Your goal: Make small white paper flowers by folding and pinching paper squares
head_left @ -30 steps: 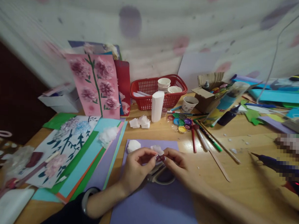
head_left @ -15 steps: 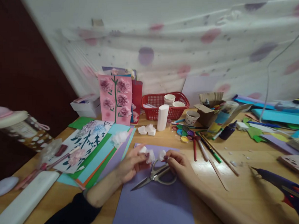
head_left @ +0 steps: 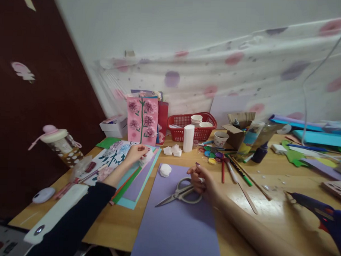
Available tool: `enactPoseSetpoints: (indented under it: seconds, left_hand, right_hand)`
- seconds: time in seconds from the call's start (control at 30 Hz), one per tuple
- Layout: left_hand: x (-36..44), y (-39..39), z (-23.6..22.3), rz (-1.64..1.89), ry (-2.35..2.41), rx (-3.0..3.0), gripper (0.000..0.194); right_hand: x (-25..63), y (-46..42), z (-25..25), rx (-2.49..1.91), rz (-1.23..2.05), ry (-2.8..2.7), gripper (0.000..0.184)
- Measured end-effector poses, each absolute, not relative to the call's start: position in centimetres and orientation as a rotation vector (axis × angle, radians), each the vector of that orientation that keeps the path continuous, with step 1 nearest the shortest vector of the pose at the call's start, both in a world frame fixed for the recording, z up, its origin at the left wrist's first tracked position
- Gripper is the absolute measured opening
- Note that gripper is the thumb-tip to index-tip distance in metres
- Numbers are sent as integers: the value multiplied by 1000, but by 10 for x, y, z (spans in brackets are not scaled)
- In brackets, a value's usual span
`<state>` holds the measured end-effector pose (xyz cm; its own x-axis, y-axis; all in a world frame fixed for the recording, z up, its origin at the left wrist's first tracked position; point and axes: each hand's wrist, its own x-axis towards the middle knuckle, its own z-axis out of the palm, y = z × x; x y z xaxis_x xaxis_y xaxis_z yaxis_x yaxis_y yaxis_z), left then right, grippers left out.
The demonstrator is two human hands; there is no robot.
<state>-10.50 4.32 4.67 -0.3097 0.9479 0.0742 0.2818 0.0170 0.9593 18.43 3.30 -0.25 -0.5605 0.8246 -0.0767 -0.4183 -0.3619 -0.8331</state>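
My left hand (head_left: 136, 153) reaches over the stacked coloured paper, its fingers pinched at a crumpled piece of white tissue (head_left: 146, 158). Beside the scissors, my right hand (head_left: 203, 182) is curled, with a little white tissue (head_left: 202, 180) showing among its fingers. Grey-handled scissors (head_left: 179, 193) lie spread a little on a purple sheet of paper (head_left: 175, 229), their handles partly behind my right hand. A round white tissue ball (head_left: 165, 170) rests near that sheet's far left corner.
Folded tissue pieces (head_left: 173, 150) and a white roll (head_left: 188, 138) stand before a red basket (head_left: 173, 126). Paint pots (head_left: 211, 155), brushes and pens (head_left: 238, 171) lie rightward. A glue gun (head_left: 318, 208) is far right; a flower picture (head_left: 143, 119) leans at the back.
My left hand has moved left and away from me, from beside the right hand to the paper stack. The tissue ball now shows uncovered. My right hand has shifted slightly right.
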Motion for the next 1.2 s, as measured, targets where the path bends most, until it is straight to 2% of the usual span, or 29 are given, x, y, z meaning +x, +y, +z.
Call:
enactPoseSetpoints:
  seconds: [0.2, 0.3, 0.43, 0.63, 0.73, 0.83, 0.93, 1.07, 1.2]
  left_hand:
    - [-108, 60, 46, 1384, 1856, 1671, 28]
    - [-73, 54, 42, 1382, 1787, 1882, 20]
    - [-17, 37, 37, 1253, 1508, 2117, 4]
    - [24, 20, 22, 977, 1195, 2343, 24]
    - [24, 20, 14, 1004, 1215, 2230, 13]
    - [19, 22, 11, 1078, 1214, 2000, 19]
    - [14, 24, 12, 1108, 1182, 1785, 24]
    - [14, 24, 13, 1082, 1165, 1610, 25]
    - [16, 23, 12, 1035, 1149, 1469, 22]
  right_hand:
    - [191, 41, 0, -563, 2098, -699, 28]
    - [193, 41, 2, -577, 2134, -564, 28]
    - [190, 38, 1, -621, 2188, -450, 41]
    - [185, 32, -1, -456, 2268, -471, 34]
    - [185, 31, -1, -481, 2286, -525, 29]
    - [185, 30, -2, -536, 2256, -622, 28]
    - [186, 29, -5, -615, 2098, -768, 36]
    - [186, 28, -5, -770, 1874, -1027, 33]
    - [185, 27, -1, -889, 1792, -1121, 34]
